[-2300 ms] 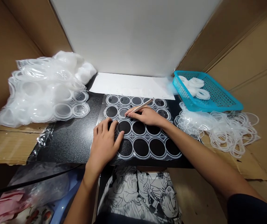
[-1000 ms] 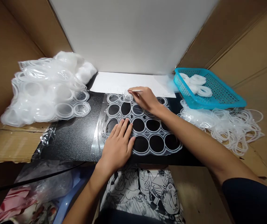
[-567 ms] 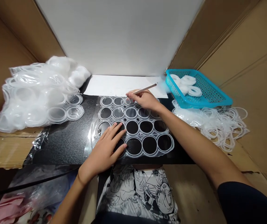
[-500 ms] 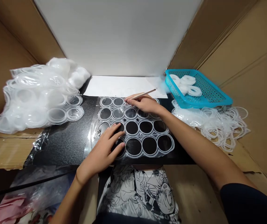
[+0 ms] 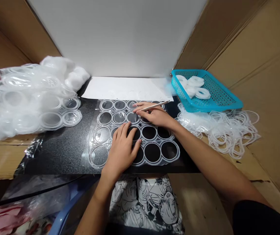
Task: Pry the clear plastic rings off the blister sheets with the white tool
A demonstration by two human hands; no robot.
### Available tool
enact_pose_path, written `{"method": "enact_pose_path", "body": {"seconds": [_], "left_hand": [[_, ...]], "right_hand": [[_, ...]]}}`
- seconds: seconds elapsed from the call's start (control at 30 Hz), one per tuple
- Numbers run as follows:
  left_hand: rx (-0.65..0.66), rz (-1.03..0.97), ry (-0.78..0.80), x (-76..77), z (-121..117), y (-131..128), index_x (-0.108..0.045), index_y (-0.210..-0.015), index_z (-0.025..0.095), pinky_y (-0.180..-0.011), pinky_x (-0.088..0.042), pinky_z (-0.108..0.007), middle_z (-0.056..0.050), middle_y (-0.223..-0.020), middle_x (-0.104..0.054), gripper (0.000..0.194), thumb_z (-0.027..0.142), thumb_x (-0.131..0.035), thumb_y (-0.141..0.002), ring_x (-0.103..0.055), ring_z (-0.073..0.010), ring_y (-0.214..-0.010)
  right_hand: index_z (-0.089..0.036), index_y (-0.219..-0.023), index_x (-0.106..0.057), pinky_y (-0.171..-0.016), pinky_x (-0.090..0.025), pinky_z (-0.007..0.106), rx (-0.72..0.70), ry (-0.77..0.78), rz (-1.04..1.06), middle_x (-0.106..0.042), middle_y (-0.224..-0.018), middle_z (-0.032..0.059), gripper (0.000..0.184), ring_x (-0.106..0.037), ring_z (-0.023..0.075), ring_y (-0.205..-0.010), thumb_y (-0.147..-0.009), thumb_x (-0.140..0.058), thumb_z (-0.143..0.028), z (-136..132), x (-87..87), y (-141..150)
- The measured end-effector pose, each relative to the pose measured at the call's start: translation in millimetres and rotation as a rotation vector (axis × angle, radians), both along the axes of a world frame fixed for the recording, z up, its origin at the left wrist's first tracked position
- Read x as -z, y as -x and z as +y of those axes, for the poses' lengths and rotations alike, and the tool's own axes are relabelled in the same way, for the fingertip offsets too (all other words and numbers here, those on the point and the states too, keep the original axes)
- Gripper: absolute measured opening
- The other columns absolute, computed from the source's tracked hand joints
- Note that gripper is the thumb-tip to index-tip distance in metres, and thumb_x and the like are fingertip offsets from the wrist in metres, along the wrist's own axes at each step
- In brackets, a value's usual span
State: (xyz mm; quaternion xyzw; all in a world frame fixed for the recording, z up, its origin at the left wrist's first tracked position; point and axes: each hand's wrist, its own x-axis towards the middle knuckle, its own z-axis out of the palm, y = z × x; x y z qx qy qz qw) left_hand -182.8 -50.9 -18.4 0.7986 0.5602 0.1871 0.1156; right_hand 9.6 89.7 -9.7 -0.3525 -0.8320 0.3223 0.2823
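Note:
A clear plastic sheet [image 5: 104, 134] with rows of cut circles, each edged by a white ring, lies flat on the black tabletop [image 5: 63, 151]. My left hand [image 5: 123, 147] rests on its nearer middle rows, fingers spread over the circles. My right hand [image 5: 153, 114] grips a thin, pale pencil-like tool [image 5: 158, 105] whose back end points up to the right. Its working tip is hidden by the fingers near the second row from the back. Dark surface shows through several circles.
At left is a heap of similar frosted sheets [image 5: 32, 98]. A blue plastic basket [image 5: 218, 107] holding white ring bundles [image 5: 203, 93] stands at the back right. Loose clear rings [image 5: 230, 132] pile before it. White paper [image 5: 127, 88] lies at the back, against a pale wall [image 5: 120, 36].
My left hand has shifted right across the sheet, uncovering circles at its left. My right hand has come slightly nearer with the tool, which now lies flatter. The view has shifted a little.

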Motion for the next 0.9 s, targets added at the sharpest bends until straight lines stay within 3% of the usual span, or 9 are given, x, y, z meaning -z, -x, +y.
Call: {"method": "enact_pose_path", "body": {"seconds": [0.2, 0.5, 0.73, 0.9], "left_hand": [[-0.004, 0.024, -0.034, 7.4, -1.2, 2.4, -0.055, -0.142, 0.017, -0.125, -0.034, -0.053, -0.014, -0.159, -0.047, 0.043, 0.04, -0.046, -0.107, -0.038, -0.0322, -0.15], [0.001, 0.055, -0.029, 7.0, -1.0, 1.1, -0.055, -0.145, 0.018, -0.125, -0.033, -0.052, -0.01, -0.159, -0.051, 0.045, 0.041, -0.044, -0.108, -0.037, -0.0317, -0.152], [0.01, 0.132, -0.033, 10.4, -0.2, -0.8, -0.049, -0.152, 0.02, -0.125, -0.032, -0.053, -0.006, -0.161, -0.051, 0.05, 0.041, -0.039, -0.108, -0.04, -0.032, -0.151], [0.0, 0.16, -0.037, 12.6, -0.2, -2.0, -0.05, -0.152, 0.017, -0.126, -0.03, -0.053, -0.007, -0.163, -0.048, 0.051, 0.041, -0.035, -0.109, -0.039, -0.0327, -0.152]], "right_hand": [[-0.033, -0.106, -0.081, -0.115, -0.052, 0.051, -0.152, 0.003, -0.135, -0.074, -0.133, 0.0019, 0.019, -0.068, 0.0243, -0.124, -0.102, -0.062, -0.032, -5.2, 0.7, -1.1], [-0.033, -0.104, -0.081, -0.111, -0.053, 0.05, -0.096, 0.008, -0.122, -0.075, -0.128, 0.0017, 0.02, -0.068, 0.0231, -0.121, -0.102, -0.061, -0.037, -7.6, 7.4, 0.4], [-0.027, -0.112, -0.077, -0.091, -0.051, 0.043, -0.171, -0.412, -0.268, -0.078, -0.125, 0.0016, 0.027, -0.071, 0.0228, -0.11, -0.108, -0.051, -0.035, -16.3, 13.5, 1.2], [-0.027, -0.119, -0.074, -0.085, -0.045, 0.041, -0.133, -0.522, -0.445, -0.079, -0.124, 0.0036, 0.029, -0.071, 0.0227, -0.106, -0.106, -0.049, -0.021, -18.3, 9.1, 7.5]]}}
